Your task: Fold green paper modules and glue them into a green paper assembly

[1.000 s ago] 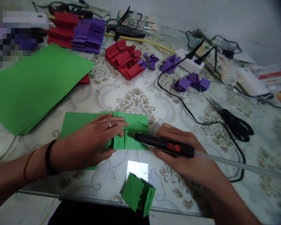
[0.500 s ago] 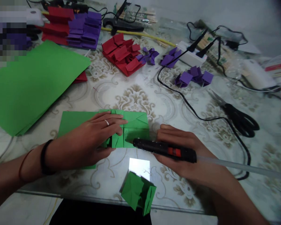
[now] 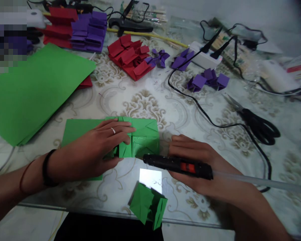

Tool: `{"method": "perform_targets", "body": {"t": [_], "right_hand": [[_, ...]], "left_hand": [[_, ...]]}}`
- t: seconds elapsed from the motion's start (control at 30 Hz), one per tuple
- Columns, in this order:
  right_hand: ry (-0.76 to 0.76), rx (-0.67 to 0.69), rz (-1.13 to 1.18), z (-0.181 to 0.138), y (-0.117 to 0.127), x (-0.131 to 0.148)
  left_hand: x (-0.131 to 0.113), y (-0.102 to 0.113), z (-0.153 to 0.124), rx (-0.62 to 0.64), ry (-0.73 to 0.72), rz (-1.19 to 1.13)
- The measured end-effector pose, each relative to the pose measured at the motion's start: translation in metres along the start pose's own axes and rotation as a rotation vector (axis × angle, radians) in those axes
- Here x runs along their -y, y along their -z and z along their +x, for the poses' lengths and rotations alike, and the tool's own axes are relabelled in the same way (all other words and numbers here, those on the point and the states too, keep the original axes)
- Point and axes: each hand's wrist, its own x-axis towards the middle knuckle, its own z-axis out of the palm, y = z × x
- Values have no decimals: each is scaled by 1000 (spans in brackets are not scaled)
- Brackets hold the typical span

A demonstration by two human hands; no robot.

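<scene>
My left hand [image 3: 92,150] lies flat across a folded green paper piece [image 3: 145,127], fingers stretched out and pressing on it, thumb by its near edge. Beneath that hand is also a flat green sheet [image 3: 77,125]. My right hand [image 3: 190,147] is closed around a black glue gun [image 3: 175,164] with a red patch and a clear glue stick at its back. Its nozzle is at the near edge of the folded piece, where a shiny line of glue outlines a rectangle. Nearer the table edge rests another folded green paper piece [image 3: 149,206].
A stack of green sheets [image 3: 40,90] lies at left. Behind are red folded paper [image 3: 130,57], purple folded pieces [image 3: 208,80] and a white power strip [image 3: 205,58]. Black scissors [image 3: 261,127] lie at right, near a black cord [image 3: 203,115].
The glue gun in my right hand has moved slightly toward me, its nozzle now at the near edge of the folded piece. My left hand stays in place.
</scene>
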Motion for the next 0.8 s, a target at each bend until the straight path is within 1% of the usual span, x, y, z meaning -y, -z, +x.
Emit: {"method": "perform_targets", "body": {"t": [0.13, 0.3, 0.5, 0.8], "right_hand": [[-1, 14, -16, -4, 3, -4], [-8, 9, -47, -8, 8, -7], [-17, 25, -40, -11, 14, -9], [-2, -46, -7, -17, 17, -18]], "left_hand": [[0, 0, 1, -7, 3, -15], [0, 1, 1, 17, 12, -14], [0, 1, 0, -5, 28, -45], [0, 3, 0, 15, 3, -7]]}}
